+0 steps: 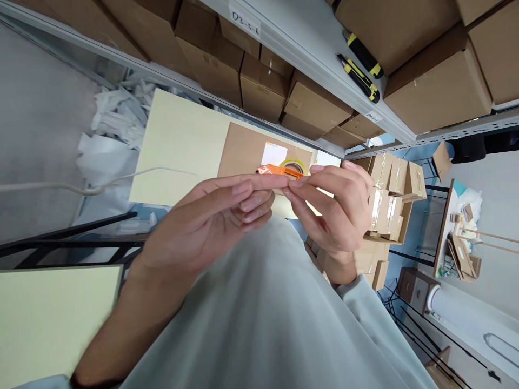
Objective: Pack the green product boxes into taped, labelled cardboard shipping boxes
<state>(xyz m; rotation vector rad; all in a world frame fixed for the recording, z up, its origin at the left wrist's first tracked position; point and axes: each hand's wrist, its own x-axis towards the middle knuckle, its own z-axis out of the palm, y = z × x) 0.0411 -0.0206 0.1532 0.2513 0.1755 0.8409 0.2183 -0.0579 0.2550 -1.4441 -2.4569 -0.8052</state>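
1. Crumpled white wrapping (121, 113) lies left of our pale worktop (178, 146).
2. Our left hand (219, 221) half-curls, index finger straight, apparently bracing its tip.
3. Behind, an orange item (279, 170) lies near tape (292, 161), partly finger-hidden.
4. Our right hand (334, 202) pinches towards that fingertip; whether either hand grips something tiny, we cannot tell.

Orange tool (279, 169) — smooth plastic; boxes (440, 92) — matt cardboard.
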